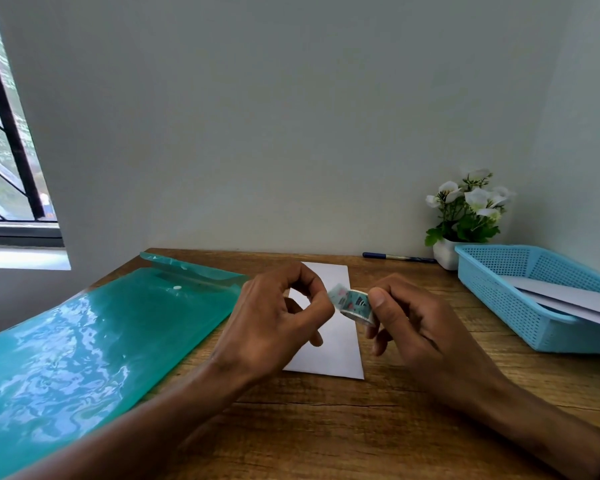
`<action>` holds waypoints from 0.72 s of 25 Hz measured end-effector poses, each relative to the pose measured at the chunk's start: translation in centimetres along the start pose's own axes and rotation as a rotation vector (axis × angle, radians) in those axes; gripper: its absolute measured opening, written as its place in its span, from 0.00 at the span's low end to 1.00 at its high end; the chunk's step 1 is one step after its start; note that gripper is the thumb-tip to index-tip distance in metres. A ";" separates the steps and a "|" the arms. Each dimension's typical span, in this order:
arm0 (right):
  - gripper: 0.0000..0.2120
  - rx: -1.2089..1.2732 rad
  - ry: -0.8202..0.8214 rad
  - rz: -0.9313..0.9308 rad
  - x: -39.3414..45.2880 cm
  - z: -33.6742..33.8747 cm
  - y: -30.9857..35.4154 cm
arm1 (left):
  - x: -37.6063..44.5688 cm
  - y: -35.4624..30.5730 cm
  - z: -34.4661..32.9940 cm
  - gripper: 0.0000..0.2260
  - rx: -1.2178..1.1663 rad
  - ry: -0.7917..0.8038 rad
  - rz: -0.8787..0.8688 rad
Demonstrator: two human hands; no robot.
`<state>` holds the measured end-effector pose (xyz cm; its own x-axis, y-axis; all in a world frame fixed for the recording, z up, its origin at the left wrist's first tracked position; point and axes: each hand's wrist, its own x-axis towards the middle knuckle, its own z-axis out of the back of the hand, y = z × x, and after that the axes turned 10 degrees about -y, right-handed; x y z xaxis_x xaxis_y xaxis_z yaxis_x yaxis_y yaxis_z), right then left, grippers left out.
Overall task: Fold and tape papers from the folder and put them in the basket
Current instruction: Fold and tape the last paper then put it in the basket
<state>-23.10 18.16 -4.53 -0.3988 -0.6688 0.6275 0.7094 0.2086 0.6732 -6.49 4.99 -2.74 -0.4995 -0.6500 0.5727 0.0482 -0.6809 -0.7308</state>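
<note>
A folded white paper (336, 344) lies flat in the middle of the wooden desk (326, 427). Above it my right hand (416, 327) holds a small roll of patterned teal tape (352, 301). My left hand (274, 317) pinches the loose end of the tape at the roll's left side. The translucent teal folder (94, 341) lies on the left of the desk with its flap open. A light blue mesh basket (506, 292) stands at the right, with folded white papers (568, 296) inside it.
A small white pot of white flowers (465, 216) stands behind the basket against the wall. A dark blue pen (399, 257) lies along the desk's back edge. A window is at the far left.
</note>
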 end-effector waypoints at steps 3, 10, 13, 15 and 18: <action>0.14 0.023 0.015 -0.018 0.0 0.1 -0.1 | 0.0 0.0 0.0 0.04 -0.014 -0.005 0.022; 0.14 0.058 0.024 -0.088 -0.1 0.2 -0.1 | 0.2 0.5 0.1 0.04 -0.064 0.034 0.078; 0.17 0.022 0.009 -0.084 -0.1 0.1 -0.3 | 0.1 0.3 0.2 0.07 -0.073 0.063 0.044; 0.17 0.025 0.001 -0.086 0.0 0.1 -0.5 | 0.0 0.2 0.3 0.11 -0.063 0.082 -0.001; 0.18 0.020 -0.001 -0.066 0.0 0.2 -0.5 | -0.2 0.1 0.3 0.09 0.007 0.104 -0.079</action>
<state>-23.60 18.23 -4.80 -0.4449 -0.6812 0.5814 0.6695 0.1781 0.7211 -6.18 4.92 -2.83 -0.5889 -0.5561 0.5865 0.0108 -0.7310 -0.6823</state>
